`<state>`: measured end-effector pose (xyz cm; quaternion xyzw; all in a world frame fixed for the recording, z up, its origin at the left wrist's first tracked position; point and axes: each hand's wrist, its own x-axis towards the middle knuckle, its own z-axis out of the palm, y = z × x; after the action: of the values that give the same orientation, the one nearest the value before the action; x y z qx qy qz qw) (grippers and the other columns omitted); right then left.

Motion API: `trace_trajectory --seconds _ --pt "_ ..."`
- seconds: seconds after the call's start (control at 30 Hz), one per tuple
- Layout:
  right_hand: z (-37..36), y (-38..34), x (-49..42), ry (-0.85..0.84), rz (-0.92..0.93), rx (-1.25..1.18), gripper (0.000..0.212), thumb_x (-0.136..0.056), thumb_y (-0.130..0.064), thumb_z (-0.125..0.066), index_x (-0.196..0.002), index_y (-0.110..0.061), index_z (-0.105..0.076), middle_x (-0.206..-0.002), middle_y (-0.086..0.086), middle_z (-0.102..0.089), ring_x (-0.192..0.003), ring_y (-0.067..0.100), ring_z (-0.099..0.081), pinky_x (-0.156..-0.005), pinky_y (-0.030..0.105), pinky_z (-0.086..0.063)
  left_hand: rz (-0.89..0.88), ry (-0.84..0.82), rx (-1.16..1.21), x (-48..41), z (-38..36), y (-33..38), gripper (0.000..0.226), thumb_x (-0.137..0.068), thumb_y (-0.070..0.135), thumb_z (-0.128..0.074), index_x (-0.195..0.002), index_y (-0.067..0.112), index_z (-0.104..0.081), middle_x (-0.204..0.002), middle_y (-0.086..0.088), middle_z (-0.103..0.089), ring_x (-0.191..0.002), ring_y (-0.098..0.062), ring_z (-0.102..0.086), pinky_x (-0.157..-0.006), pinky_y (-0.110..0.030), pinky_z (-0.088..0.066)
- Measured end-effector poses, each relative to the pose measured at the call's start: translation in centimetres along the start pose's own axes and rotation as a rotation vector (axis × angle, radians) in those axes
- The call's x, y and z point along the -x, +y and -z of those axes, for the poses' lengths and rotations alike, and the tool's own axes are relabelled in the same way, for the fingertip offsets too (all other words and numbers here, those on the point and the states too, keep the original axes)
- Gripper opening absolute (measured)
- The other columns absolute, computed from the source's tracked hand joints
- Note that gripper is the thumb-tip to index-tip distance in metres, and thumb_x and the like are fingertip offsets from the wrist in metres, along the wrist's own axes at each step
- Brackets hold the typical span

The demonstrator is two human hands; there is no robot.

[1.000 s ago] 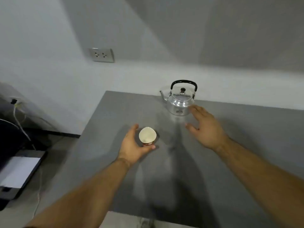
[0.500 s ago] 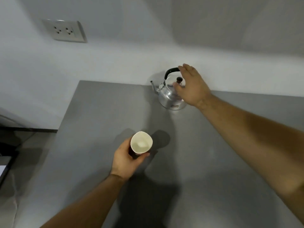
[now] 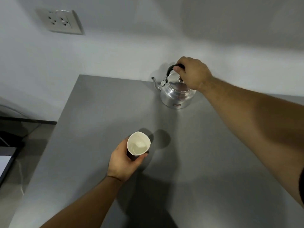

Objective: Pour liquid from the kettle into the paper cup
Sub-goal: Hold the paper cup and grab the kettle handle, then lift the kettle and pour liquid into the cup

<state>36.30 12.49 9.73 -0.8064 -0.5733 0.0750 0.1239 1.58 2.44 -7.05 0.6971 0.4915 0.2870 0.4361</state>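
A shiny metal kettle point(image 3: 176, 94) with a black handle stands upright near the back of the grey table point(image 3: 189, 162), its spout pointing left. My right hand point(image 3: 193, 73) is wrapped around the top of that handle. Nearer to me, my left hand point(image 3: 123, 162) grips a paper cup point(image 3: 138, 145) with a white inside and a dark outside, squeezed slightly out of round. The cup's mouth faces up, and I cannot tell whether it rests on the table.
A white wall with a power socket point(image 3: 60, 21) rises behind the table. The table's left edge drops to a floor with a dark device point(image 3: 6, 158) and a cable at the far left.
My right hand has gone from reaching over the kettle lid to closing around the handle. The left hand keeps hold of the cup, and the view has drawn in closer.
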Motion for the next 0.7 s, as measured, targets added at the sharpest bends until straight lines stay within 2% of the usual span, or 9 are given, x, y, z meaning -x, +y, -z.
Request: trace_trajectory --seconds 0.17,0.27,0.4,0.5,0.57,0.7 --pt "-0.4 0.8 1.0 0.039 0.003 -0.163 0.032 -0.108 -0.043 -0.054 -0.120 -0.018 -0.069 -0.110 0.005 -0.075 -0.101 0.030 -0.069 -0.089 0.042 -0.053 -0.008 0.002 0.015 0.2 0.0 0.1 0.067 -0.066 0.041 -0.095 -0.116 0.063 -0.057 -0.115 0.043 -0.064 -0.109 0.013 -0.064 -0.090 -0.008 -0.049" --pt "-0.1 1.1 2.5 0.107 0.011 -0.210 0.030 -0.106 -0.045 -0.056 -0.117 -0.022 -0.071 -0.104 -0.001 -0.074 -0.097 0.027 -0.068 -0.082 0.036 -0.048 -0.020 0.007 0.023 0.3 0.0 -0.1 0.065 -0.063 0.056 -0.088 -0.117 0.069 -0.054 -0.115 0.047 -0.063 -0.108 0.017 -0.062 -0.091 -0.008 -0.049" --pt "2.0 0.5 5.5 0.169 0.040 -0.272 0.027 -0.105 -0.048 -0.059 -0.117 -0.031 -0.076 -0.102 -0.006 -0.080 -0.096 0.022 -0.073 -0.085 0.037 -0.055 -0.003 -0.004 0.063 0.1 -0.2 -0.7 0.059 -0.061 0.055 -0.090 -0.114 0.055 -0.064 -0.113 0.029 -0.073 -0.110 0.000 -0.070 -0.095 -0.035 -0.059" --pt "4.0 -0.4 8.3 0.199 0.060 -0.347 0.021 -0.103 -0.047 -0.064 -0.116 -0.039 -0.078 -0.098 -0.010 -0.081 -0.090 0.015 -0.075 -0.089 0.042 -0.060 0.018 -0.026 0.078 -0.1 -0.1 -0.6 0.060 -0.059 0.050 -0.093 -0.113 0.047 -0.067 -0.109 0.025 -0.076 -0.107 -0.003 -0.072 -0.095 -0.040 -0.059" --pt "5.3 -1.1 10.2 0.213 0.070 -0.376 0.020 -0.101 -0.045 -0.067 -0.118 -0.042 -0.079 -0.097 -0.013 -0.081 -0.087 0.009 -0.075 -0.090 0.042 -0.060 0.036 -0.035 0.082 -0.2 0.0 -0.6 0.062 -0.059 0.043 -0.097 -0.113 0.042 -0.069 -0.108 0.021 -0.078 -0.105 -0.001 -0.072 -0.095 -0.038 -0.059" --pt "6.5 -2.5 13.7 0.179 0.098 -0.389 0.022 -0.099 -0.046 -0.071 -0.120 -0.045 -0.079 -0.094 -0.016 -0.079 -0.088 0.006 -0.075 -0.091 0.041 -0.060 0.057 -0.044 0.054 -0.3 0.1 -0.3 0.059 -0.061 0.029 -0.100 -0.107 0.045 -0.066 -0.103 0.028 -0.075 -0.100 0.007 -0.070 -0.085 -0.015 -0.054"
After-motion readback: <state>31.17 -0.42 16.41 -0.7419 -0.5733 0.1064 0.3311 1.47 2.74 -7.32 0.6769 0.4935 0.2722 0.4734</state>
